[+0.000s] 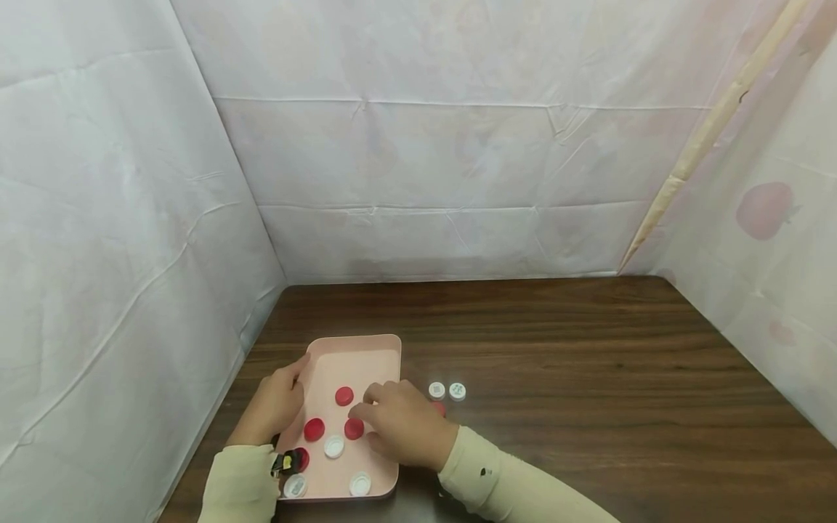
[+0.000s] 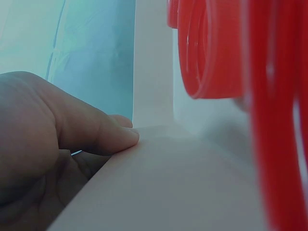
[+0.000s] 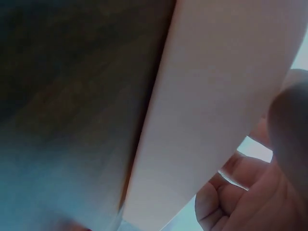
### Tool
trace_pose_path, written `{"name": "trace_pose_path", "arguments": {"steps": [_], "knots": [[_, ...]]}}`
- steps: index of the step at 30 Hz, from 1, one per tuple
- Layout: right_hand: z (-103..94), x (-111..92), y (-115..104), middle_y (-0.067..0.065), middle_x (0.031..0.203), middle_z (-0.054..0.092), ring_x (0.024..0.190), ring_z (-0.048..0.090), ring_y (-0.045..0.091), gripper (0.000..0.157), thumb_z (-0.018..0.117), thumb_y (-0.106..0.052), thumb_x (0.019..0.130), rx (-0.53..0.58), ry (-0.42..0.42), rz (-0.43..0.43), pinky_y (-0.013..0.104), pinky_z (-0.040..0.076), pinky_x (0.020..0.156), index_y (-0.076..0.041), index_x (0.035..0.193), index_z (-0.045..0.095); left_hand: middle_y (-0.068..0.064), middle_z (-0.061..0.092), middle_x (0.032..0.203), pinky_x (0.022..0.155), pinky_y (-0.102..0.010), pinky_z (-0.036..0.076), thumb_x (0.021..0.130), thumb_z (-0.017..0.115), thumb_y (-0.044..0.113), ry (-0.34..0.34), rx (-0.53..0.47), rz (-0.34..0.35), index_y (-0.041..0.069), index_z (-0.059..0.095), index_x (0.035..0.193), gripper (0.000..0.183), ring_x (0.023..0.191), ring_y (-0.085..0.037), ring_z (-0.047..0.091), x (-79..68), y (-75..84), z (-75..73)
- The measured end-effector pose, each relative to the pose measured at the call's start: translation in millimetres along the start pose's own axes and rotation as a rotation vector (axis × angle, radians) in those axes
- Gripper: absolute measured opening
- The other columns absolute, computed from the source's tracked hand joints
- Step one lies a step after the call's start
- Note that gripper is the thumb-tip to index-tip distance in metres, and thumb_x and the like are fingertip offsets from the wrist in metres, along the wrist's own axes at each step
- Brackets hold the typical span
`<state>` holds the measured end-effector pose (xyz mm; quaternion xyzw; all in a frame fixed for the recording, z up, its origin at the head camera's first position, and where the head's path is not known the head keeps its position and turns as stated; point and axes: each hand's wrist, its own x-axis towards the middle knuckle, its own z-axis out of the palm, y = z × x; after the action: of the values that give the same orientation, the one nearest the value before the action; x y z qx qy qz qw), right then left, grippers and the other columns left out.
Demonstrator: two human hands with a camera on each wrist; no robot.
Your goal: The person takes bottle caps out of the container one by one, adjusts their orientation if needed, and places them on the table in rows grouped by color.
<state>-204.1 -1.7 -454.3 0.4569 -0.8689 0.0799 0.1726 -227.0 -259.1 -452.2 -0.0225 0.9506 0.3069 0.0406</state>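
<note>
A pink tray (image 1: 353, 347) lies on the table's left part, with several red and white bottle caps in it. My left hand (image 1: 275, 399) grips its left rim; in the left wrist view the thumb (image 2: 118, 139) lies over the rim, with fingers outside it. Over the tray's right side reaches my right hand (image 1: 408, 425), fingers bent. Its fingertips are at a red cap (image 1: 354, 428); whether they pinch it I cannot tell. Other red caps (image 1: 314, 429) and white caps (image 1: 334, 446) lie around it. In the right wrist view, the tray wall (image 3: 207, 106) hides the fingertips.
Right of the tray, two white caps (image 1: 457, 391) lie on the dark wooden table (image 1: 588, 407), with a red cap (image 1: 439, 408) partly hidden behind my right hand. Pale cloth walls (image 1: 458, 160) enclose the table at the left, back and right.
</note>
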Motion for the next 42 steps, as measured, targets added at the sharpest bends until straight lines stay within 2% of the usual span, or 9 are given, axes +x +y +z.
{"name": "trace_pose_path", "arguments": {"steps": [5,8,17,21,25,28,34,42], "knots": [[1.1,-0.4,-3.0,-0.005,0.101,0.069,0.081,0.061,0.012,0.036,0.077,-0.029,0.087,-0.054,-0.047,0.011,0.025,0.043,0.064,-0.034,0.123,0.075,-0.029,0.047,0.154,0.106,-0.061,0.046,0.106,0.045,0.01,-0.006,-0.001,-0.007,0.004,0.035,0.161,0.056,0.135,-0.046,0.055,-0.2,-0.1,-0.6],[0.7,-0.6,-4.1,-0.005,0.101,0.069,0.08,0.059,0.012,0.035,0.076,-0.029,0.088,-0.075,-0.065,0.01,0.025,0.04,0.064,-0.037,0.122,0.075,-0.029,0.046,0.155,0.106,-0.061,0.044,0.106,0.046,0.011,-0.012,-0.002,-0.015,0.004,0.034,0.161,0.056,0.138,-0.048,0.052,-0.6,0.9,-1.3],[-1.0,-3.7,-4.9,-0.007,0.1,0.067,0.081,0.057,0.012,0.027,0.079,-0.031,0.085,-0.083,-0.06,0.004,0.025,0.037,0.066,-0.037,0.111,0.078,-0.03,0.048,0.153,0.105,-0.061,0.046,0.105,0.046,0.009,0.001,0.011,0.007,0.003,0.036,0.16,0.056,0.135,-0.047,0.055,-0.7,-0.1,-0.8],[-1.2,-4.1,-5.3,-0.008,0.102,0.068,0.085,0.058,0.012,0.021,0.079,-0.033,0.082,-0.088,-0.066,0.017,0.025,0.039,0.069,-0.033,0.103,0.076,-0.03,0.049,0.152,0.103,-0.058,0.052,0.105,0.045,0.008,0.008,0.017,0.015,0.002,0.037,0.159,0.056,0.124,-0.042,0.064,-0.7,-0.8,-0.6],[-0.1,-3.2,-5.4,-0.011,0.103,0.07,0.085,0.057,0.01,0.018,0.081,-0.035,0.08,-0.071,-0.084,0.039,0.025,0.04,0.07,-0.03,0.096,0.074,-0.03,0.049,0.152,0.103,-0.058,0.053,0.105,0.045,0.008,0.009,0.015,0.016,0.002,0.036,0.159,0.055,0.121,-0.041,0.065,-1.1,-0.8,-0.9],[0.4,-2.3,-5.2,-0.014,0.097,0.07,0.079,0.053,0.009,0.015,0.081,-0.035,0.08,-0.041,-0.095,0.057,0.024,0.037,0.067,-0.029,0.088,0.071,-0.03,0.048,0.152,0.105,-0.061,0.047,0.105,0.045,0.008,0.005,0.01,0.012,0.003,0.036,0.16,0.056,0.13,-0.045,0.06,-1.3,-0.4,-1.3],[-0.6,-0.6,-4.5,-0.016,0.073,0.063,0.067,0.042,0.007,0.014,0.082,-0.033,0.081,0.025,-0.108,0.084,0.024,0.03,0.061,-0.029,0.079,0.069,-0.03,0.046,0.154,0.106,-0.061,0.044,0.106,0.045,0.009,-0.007,0.0,-0.006,0.004,0.034,0.161,0.056,0.138,-0.048,0.052,-0.4,0.5,-1.4],[-2.4,-1.8,-4.9,-0.018,0.068,0.059,0.066,0.042,0.006,0.016,0.085,-0.031,0.078,0.018,-0.051,0.056,0.023,0.029,0.06,-0.03,0.078,0.069,-0.029,0.045,0.155,0.106,-0.06,0.044,0.106,0.046,0.011,-0.016,-0.007,-0.018,0.005,0.033,0.161,0.057,0.139,-0.048,0.051,0.3,0.3,-0.5]]}}
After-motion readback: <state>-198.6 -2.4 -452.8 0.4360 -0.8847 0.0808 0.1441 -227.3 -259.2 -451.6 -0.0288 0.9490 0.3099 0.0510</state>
